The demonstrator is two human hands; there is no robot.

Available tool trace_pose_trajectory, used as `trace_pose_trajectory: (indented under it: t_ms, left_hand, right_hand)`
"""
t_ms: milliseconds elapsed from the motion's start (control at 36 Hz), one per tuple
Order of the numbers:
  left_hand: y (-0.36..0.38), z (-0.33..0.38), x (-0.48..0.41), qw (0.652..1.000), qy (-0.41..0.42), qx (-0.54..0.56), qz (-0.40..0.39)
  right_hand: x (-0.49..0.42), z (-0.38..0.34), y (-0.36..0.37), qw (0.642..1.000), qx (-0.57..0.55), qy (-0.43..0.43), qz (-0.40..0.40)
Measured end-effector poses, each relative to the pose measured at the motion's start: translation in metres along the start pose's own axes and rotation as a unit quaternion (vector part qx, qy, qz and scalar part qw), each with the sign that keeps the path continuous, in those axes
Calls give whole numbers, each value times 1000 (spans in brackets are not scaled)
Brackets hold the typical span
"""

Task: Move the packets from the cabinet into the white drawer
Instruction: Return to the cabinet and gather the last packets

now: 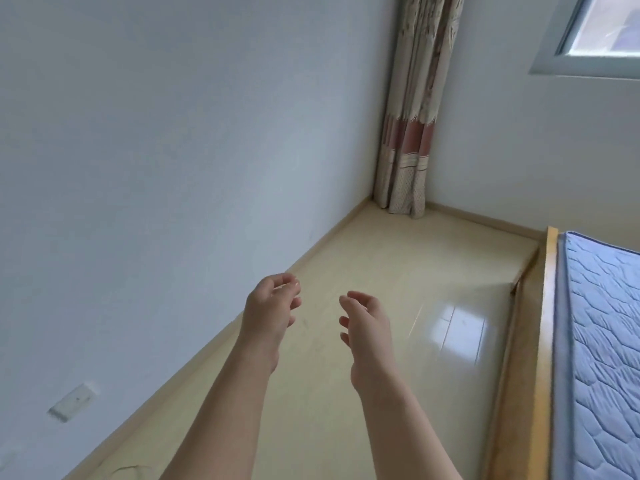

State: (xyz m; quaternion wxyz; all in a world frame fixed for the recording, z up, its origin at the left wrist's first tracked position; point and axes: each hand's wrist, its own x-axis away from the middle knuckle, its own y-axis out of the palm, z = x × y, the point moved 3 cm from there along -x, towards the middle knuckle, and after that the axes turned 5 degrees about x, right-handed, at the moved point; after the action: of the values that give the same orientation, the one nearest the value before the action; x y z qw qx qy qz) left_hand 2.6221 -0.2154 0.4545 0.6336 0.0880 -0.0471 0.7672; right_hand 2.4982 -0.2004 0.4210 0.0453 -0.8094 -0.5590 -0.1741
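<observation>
Both my arms reach forward over a pale glossy floor. My left hand (268, 306) hangs in the air with loosely curled fingers and holds nothing. My right hand (365, 323) is beside it, a short gap apart, fingers also relaxed and empty. No packets, cabinet or white drawer are in view.
A plain white wall (173, 150) runs along the left with a socket plate (74, 401) low down. A patterned curtain (412, 126) hangs in the far corner under a window (602, 32). A wooden bed frame (543, 341) with a blue quilted mattress (602, 358) stands at the right.
</observation>
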Motion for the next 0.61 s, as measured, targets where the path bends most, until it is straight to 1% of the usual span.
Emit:
trace_pose_trajectory:
  t_ms: [139,278,361,500,611]
  left_hand:
    - [62,36,-104,999,6,10,-32]
    - [112,47,-194,998,-11,27,-49]
    - [149,54,-255,997,-12,21,-73]
    - [218,77,-358,992,18,22,-124]
    - [265,105,-434,987,35,18,-158]
  right_hand:
    - [-107,-63,-2,998,-2,-29,51]
    - [-195,-95,-7,996,-3,-27,81]
    - [-253,-112,-5,995,-6,-26,95]
    - [-361,-151,1,990,-2,-48,134]
    - [-440,-203,5,984,-12,-68,163]
